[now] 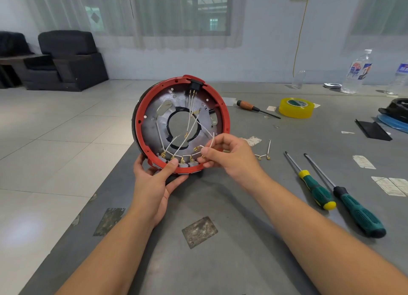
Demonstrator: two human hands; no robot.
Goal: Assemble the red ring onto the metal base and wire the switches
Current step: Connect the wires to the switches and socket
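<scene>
Red plastic ring sits seated around the rim of the round grey metal base, and the whole assembly is held tilted upright above the near edge of the grey tabletop. The left hand grips its lower edge, thumb pressed on the ring beside a row of small grey switches with brass terminals. The right hand pinches a thin white wire between thumb and forefinger, just at the ring's lower right. More white wires cross the base's central hole up to a black rocker switch at the top. Two green-handled screwdrivers lie to the right; a yellow tape roll rests farther back.
</scene>
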